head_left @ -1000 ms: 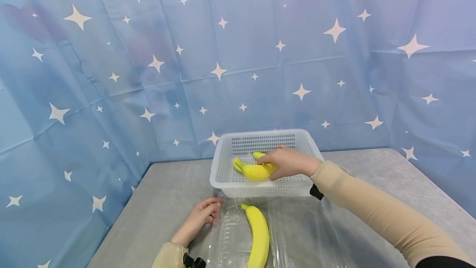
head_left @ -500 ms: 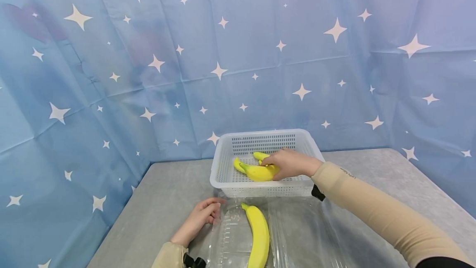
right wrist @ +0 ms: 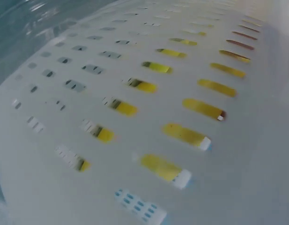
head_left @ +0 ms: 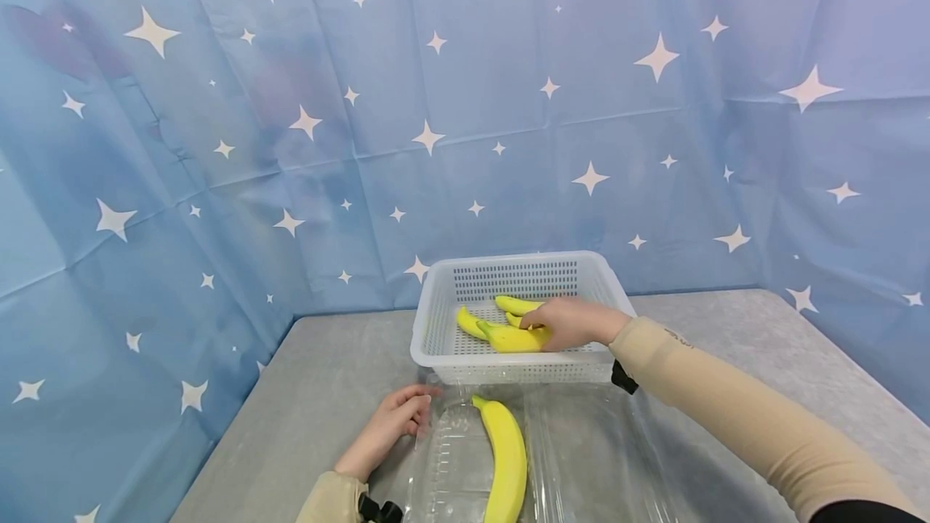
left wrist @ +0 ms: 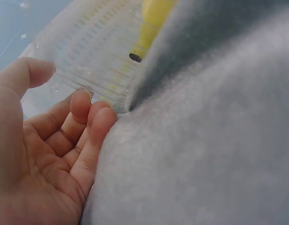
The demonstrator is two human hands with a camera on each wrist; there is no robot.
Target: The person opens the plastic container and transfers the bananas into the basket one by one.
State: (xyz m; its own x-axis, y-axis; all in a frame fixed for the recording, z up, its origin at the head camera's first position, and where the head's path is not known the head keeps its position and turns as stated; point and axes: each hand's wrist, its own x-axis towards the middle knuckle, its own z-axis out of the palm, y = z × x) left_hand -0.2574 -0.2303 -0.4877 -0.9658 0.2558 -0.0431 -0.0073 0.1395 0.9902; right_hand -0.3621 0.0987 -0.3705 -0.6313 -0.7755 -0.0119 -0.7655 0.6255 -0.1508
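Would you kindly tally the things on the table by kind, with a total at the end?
Bananas: 3, two in the basket under the right hand, at and, and one in the clear container at
White baskets: 1
Clear plastic containers: 1, its edge touched by the left hand
Total: 5

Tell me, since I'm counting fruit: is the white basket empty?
No. The basket holds bananas, and the right hand grips one.

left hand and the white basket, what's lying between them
In the head view, only bare grey table and the corner of the clear plastic tray separate the left hand from the white basket.
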